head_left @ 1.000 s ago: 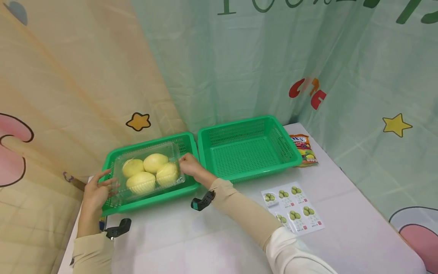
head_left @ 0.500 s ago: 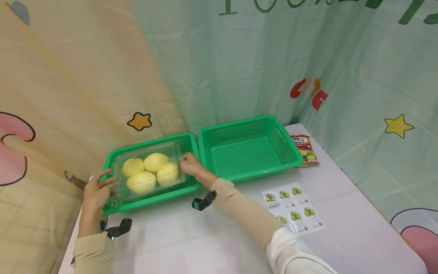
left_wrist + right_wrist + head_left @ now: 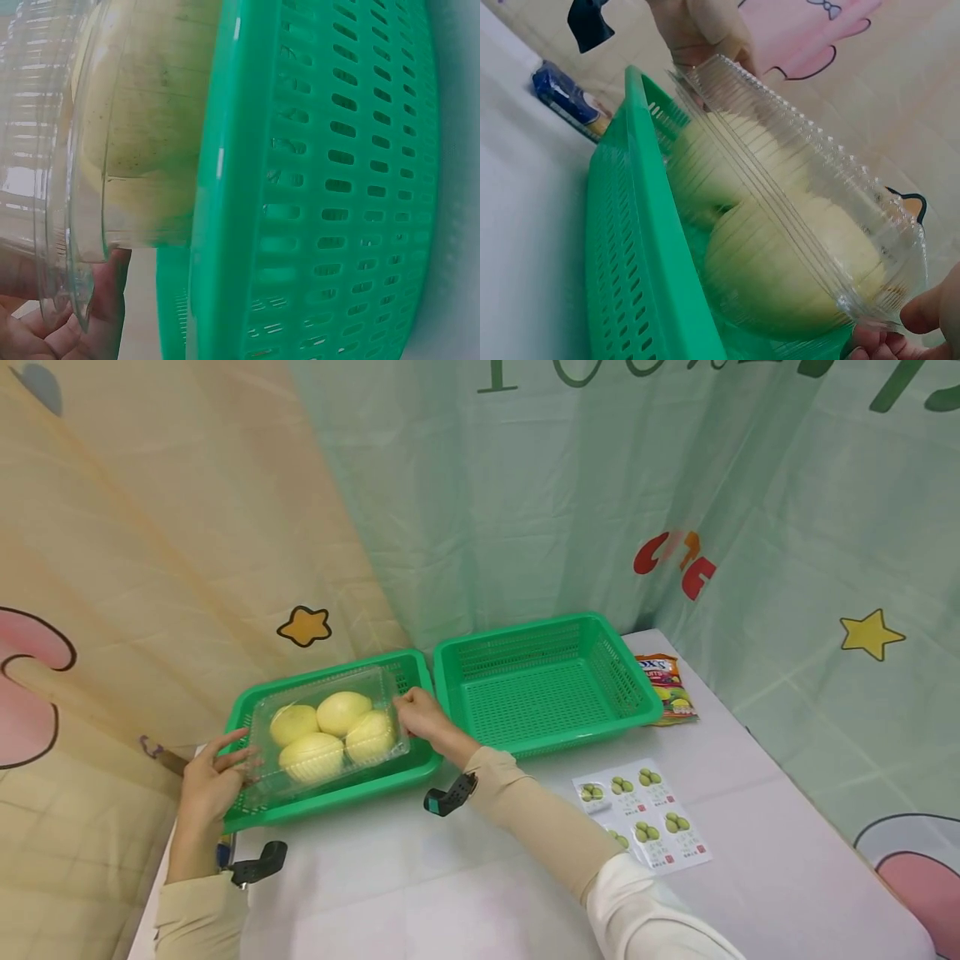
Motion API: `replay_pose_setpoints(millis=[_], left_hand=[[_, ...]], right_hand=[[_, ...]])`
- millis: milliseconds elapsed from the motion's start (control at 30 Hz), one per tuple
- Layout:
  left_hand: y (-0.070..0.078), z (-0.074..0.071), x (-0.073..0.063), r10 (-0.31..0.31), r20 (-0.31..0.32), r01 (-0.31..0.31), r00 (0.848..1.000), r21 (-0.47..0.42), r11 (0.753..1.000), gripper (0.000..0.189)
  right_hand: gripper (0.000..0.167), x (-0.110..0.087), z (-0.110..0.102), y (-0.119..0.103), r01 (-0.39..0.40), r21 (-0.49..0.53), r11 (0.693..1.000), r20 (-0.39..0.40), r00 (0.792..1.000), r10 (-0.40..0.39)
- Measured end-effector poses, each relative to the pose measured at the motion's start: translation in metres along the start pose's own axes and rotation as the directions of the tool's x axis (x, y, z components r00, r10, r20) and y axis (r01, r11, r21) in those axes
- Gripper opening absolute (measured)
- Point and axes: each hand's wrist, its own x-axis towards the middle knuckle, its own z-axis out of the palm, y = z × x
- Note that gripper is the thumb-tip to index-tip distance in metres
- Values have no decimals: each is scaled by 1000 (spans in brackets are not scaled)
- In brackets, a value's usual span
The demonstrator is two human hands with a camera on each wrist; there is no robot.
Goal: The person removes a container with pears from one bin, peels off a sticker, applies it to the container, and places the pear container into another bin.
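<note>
A clear plastic clamshell box (image 3: pixel 258 752) with several pale yellow, melon-like fruits (image 3: pixel 311 757) sits in the left green basket (image 3: pixel 416 768), over its rim level. My left hand (image 3: pixel 212 781) holds the box's left end. In the left wrist view its fingers (image 3: pixel 101 322) lie beneath the box's lip. At the opposite end my right hand (image 3: pixel 422 714) pinches the box edge. The right wrist view shows the right thumb (image 3: pixel 924 309) on top of that edge and fingers curled below. Through the clear lid (image 3: pixel 780 135) the fruits show.
A second green basket (image 3: pixel 547 739) stands to the right, and a bag of candy (image 3: pixel 670 689) lies behind its right side. A sheet of fruit stickers (image 3: pixel 645 814) lies on the white table (image 3: pixel 420 893). Beyond the left basket is a blue packet (image 3: pixel 566 97). Curtains hang behind.
My right hand has risen slightly, and the right end of the box has come up a little with it. My left hand stays at the left end.
</note>
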Motion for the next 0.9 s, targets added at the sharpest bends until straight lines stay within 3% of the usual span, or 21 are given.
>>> replay_pose_setpoints(millis=[367,700,900], left_hand=[[1,-2,-4,28,14,-28,1000,-37,999,61],[3,-4,-4,23,25,-17,999,-199,980,61],[2,-6,-4,36,16,-34,999,-130,991,64]], right_hand=[[20,-3,-3,-2,29,-38,999,-21,999,-30],[29,-3,-6,-4,23,-46,999,-16,1000,-24],[26,-2,-7,-4,26,-58,998,-22,999,-28]])
